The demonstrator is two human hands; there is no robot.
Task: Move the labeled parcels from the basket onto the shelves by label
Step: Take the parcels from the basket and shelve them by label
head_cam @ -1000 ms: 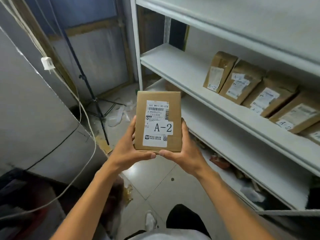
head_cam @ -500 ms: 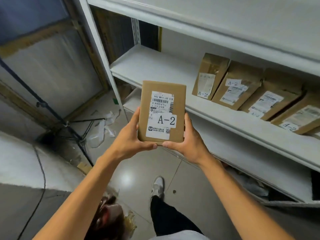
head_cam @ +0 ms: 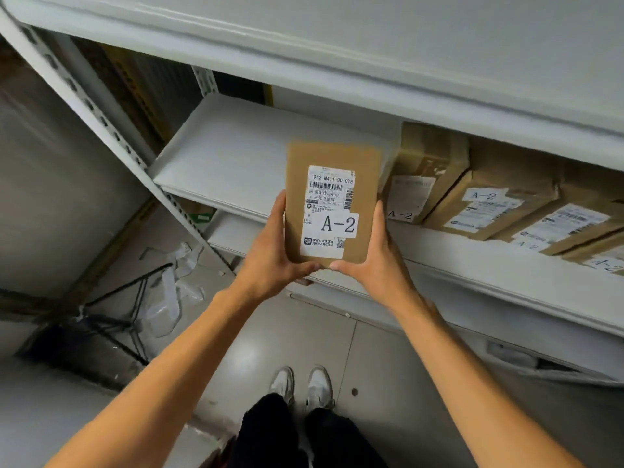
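— While held upright at the centre, where exactly sits the parcel (head_cam: 332, 204)?

— Hangs in front of the middle shelf (head_cam: 233, 157), over its front edge, label "A-2" facing the camera.

— And gripped how?

— Clasped from both sides: left hand (head_cam: 273, 251) at 9 o'clock of it, right hand (head_cam: 378, 258) at 3 o'clock, thumbs meeting under the bottom edge.

— At 3 o'clock on the shelf?

— Stands a row of boxes (head_cam: 489, 201), leaning, also marked "A-2". At 6 o'clock, white shoes (head_cam: 302, 383) on the floor.

The one head-worn camera is looking forward and steeply down, close over the white shelving unit (head_cam: 236, 157) and floor tiles (head_cam: 337, 349).
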